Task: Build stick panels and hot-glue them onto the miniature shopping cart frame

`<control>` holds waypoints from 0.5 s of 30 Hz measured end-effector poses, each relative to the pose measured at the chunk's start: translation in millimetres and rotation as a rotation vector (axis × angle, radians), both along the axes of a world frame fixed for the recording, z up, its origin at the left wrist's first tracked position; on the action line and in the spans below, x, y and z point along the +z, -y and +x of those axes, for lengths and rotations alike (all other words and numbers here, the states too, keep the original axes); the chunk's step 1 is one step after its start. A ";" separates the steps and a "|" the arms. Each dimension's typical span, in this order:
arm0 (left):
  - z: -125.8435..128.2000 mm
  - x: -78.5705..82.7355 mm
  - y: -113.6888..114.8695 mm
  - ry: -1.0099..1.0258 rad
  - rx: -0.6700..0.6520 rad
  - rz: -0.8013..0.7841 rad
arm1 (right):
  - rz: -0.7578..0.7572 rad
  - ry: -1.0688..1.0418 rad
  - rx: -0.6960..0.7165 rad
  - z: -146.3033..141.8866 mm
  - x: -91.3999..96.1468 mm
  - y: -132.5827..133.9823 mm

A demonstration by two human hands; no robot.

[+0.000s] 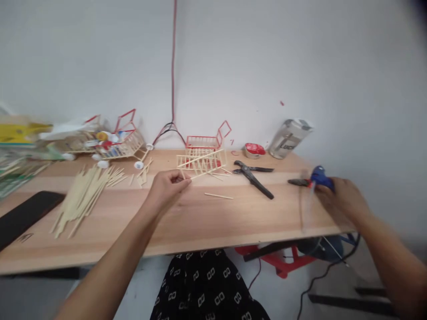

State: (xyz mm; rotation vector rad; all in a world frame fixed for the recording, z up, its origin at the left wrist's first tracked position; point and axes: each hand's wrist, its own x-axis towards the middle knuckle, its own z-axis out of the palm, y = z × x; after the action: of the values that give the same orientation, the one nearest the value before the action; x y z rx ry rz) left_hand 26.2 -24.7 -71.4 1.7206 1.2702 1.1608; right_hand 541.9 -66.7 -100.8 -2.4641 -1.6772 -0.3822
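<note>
My left hand [171, 186] pinches a corner of a small frame of thin bamboo sticks [200, 163], tilted above the table. Behind that frame stands a mini shopping cart with red upper rails and handle [202, 142], partly hidden. At the table's right side, my right hand [345, 198] is closed round a blue glue gun [322, 176], slightly smeared by motion. A dark, pointed tip with some red [299, 182] shows to its left; I cannot tell whether it belongs to the gun. One loose stick [219, 196] lies between the hands.
Black pliers [255, 178], a red-filled tub [254, 150] and a clear container [290, 138] are right of centre. Leftward lie a pile of sticks [83, 195], a black phone-like slab [28, 215] and a wheeled stick cart [123, 146]. A cord [312, 284] hangs below the edge.
</note>
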 end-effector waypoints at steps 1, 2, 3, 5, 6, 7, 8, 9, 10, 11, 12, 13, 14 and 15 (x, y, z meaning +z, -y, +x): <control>0.1 0.4 -0.6 0.007 0.002 0.001 | -0.015 -0.007 0.009 1.2 -0.2 0.5; 0.1 0.9 -1.3 0.007 -0.004 0.001 | -0.029 -0.017 0.011 2.5 -0.1 0.4; 0.2 1.3 -2.0 0.005 -0.006 0.002 | -0.042 -0.025 0.012 4.2 -0.1 0.0; 0.2 2.2 -2.7 -0.008 -0.014 0.000 | -0.053 -0.038 0.006 8.7 -0.6 -1.2; 0.2 2.5 -2.7 -0.014 -0.016 -0.002 | -0.050 -0.042 0.000 11.3 -1.1 -1.7; 0.1 2.8 -2.6 -0.018 -0.019 -0.005 | -0.041 -0.043 -0.009 13.9 -1.7 -2.1; 0.1 2.9 -2.4 -0.022 -0.019 -0.006 | -0.031 -0.042 -0.019 16.5 -2.2 -2.2; 0.0 3.0 -2.2 -0.026 -0.018 -0.006 | -0.023 -0.039 -0.026 19.0 -2.5 -2.2; 0.0 2.9 -2.1 -0.032 -0.017 -0.006 | -0.014 -0.036 -0.034 21.3 -2.6 -2.0; 0.0 2.7 -2.0 -0.035 -0.016 -0.003 | -0.012 -0.033 -0.035 23.5 -2.4 -1.6; 0.1 2.5 -1.9 -0.037 -0.015 -0.001 | -0.009 -0.034 -0.025 25.7 -2.1 -1.1; 0.2 2.4 -1.8 -0.035 -0.016 0.004 | 0.000 -0.038 -0.006 27.9 -1.7 -0.7; 0.4 2.3 -1.6 -0.028 -0.016 0.009 | 0.015 -0.049 0.022 29.9 -1.4 -0.2; 0.7 2.3 -1.3 -0.020 -0.016 0.011 | 0.039 -0.066 0.057 31.8 -1.0 0.2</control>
State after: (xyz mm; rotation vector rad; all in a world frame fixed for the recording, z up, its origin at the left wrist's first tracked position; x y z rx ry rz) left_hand 26.9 -23.4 -69.1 1.7513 1.2619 1.1466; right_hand 573.7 -66.9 -101.8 -2.3683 -1.6936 -0.3209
